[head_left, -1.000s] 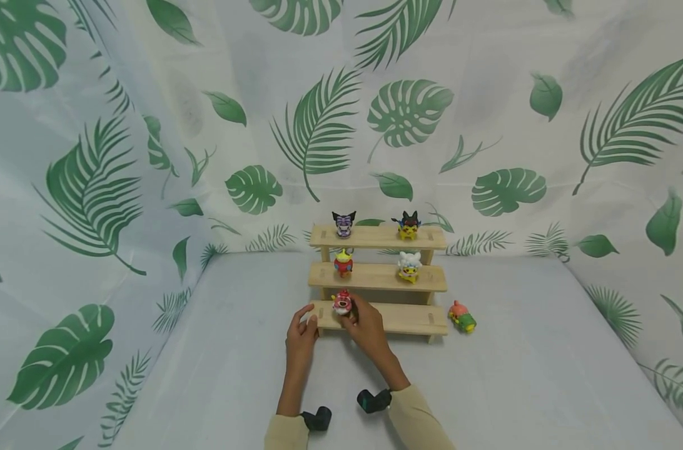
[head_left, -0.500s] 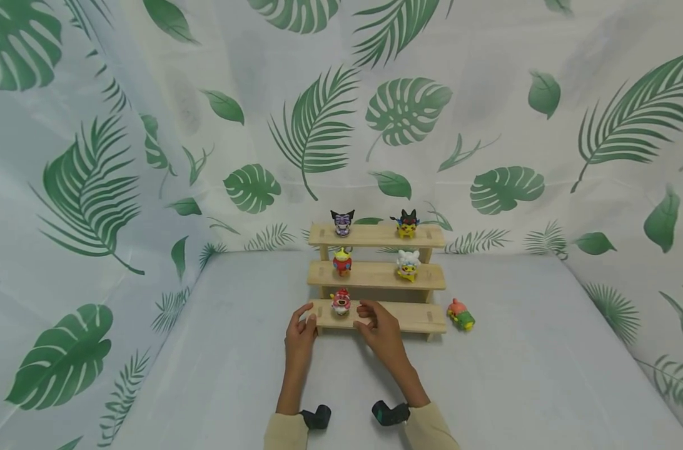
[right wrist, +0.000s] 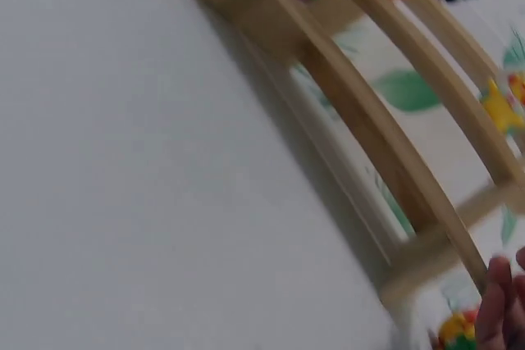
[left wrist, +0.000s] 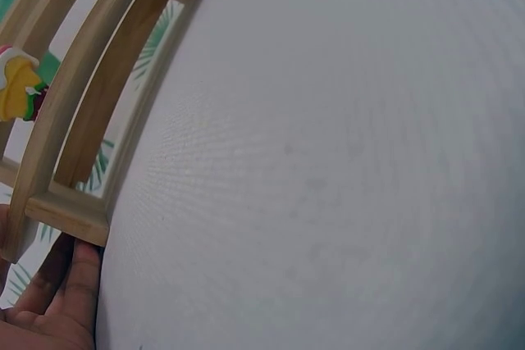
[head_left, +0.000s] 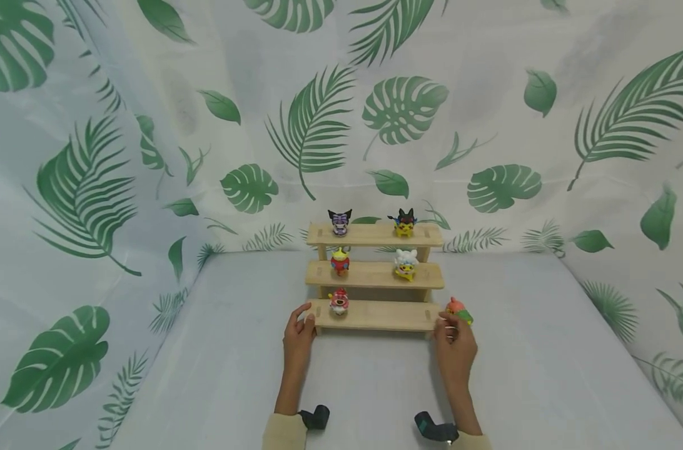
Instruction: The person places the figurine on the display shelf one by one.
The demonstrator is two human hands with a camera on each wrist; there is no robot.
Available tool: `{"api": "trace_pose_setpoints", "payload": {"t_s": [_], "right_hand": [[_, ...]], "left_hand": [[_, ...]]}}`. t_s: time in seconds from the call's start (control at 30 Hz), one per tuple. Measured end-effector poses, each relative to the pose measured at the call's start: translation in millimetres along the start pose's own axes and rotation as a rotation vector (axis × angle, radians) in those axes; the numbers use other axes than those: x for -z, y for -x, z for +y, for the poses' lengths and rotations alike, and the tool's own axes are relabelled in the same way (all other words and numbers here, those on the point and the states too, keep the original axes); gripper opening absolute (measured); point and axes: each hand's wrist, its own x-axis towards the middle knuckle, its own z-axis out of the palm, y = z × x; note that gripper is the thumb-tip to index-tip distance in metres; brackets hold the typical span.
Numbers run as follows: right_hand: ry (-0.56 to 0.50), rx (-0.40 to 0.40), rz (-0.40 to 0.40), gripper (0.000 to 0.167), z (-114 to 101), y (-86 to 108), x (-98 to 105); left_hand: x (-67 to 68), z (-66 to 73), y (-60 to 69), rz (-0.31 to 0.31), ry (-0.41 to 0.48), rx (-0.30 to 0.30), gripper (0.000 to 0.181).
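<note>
A three-step wooden display stand (head_left: 386, 314) stands on the white table cover. My left hand (head_left: 298, 334) holds the left end of its lowest step; in the left wrist view, the fingers (left wrist: 78, 288) press against the stand's end. Near the stand's right end, my right hand (head_left: 456, 353) has loosely bent fingers and holds nothing. Just beyond those fingers, partly hidden, lies a pink and green toy figurine (head_left: 457, 308); the right wrist view shows part of the figurine (right wrist: 459, 329) too. A red and white figurine (head_left: 339, 302) stands on the lowest step's left side.
The middle step bears a red figurine (head_left: 340, 262) and a white-hooded yellow one (head_left: 406, 265). On top are a purple and black figurine (head_left: 339, 222) and a black-eared yellow one (head_left: 404, 223). Behind hangs a leaf-print curtain (head_left: 341, 125).
My right hand has let go of the red and white figurine, leaving it on the lowest step, and moved right to the pink and green figurine. My left hand stays at the stand's end.
</note>
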Motion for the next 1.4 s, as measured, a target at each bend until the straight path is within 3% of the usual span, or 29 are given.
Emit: {"api": "trace_pose_setpoints", "payload": {"t_s": [0.1, 0.23, 0.37, 0.53, 0.93, 1.17, 1.4], "right_hand": [[0.087, -0.167, 0.035, 0.031, 10.3, -13.3, 19.3], [0.145, -0.35, -0.086, 0.051, 22.4, -30.4, 38.1], [0.056, -0.434, -0.241, 0.061, 34.3, -41.6, 46.9], [-0.13, -0.515, -0.335, 0.064, 40.8, -49.4, 46.5], [-0.159, -0.581, -0.368, 0.061, 45.8, -66.4, 31.2], [-0.109, -0.6, -0.362, 0.057, 39.5, -66.3, 30.1], [-0.124, -0.617, -0.34, 0.056, 39.5, -64.5, 29.9]], "left_hand": [[0.9, -1.5, -0.9, 0.006, 0.007, -0.005, 0.035], [1.0, -0.8, -1.4, 0.011, -0.004, 0.01, 0.033], [-0.1, 0.5, 0.0, 0.014, -0.027, 0.016, 0.033], [-1.4, -1.8, 1.4, -0.001, -0.018, 0.005, 0.036], [-0.4, -1.2, -0.7, 0.009, 0.001, -0.001, 0.034], [1.5, 2.8, -2.0, -0.008, -0.006, 0.012, 0.035], [0.9, 5.0, -0.7, -0.016, 0.0, 0.033, 0.035]]}}
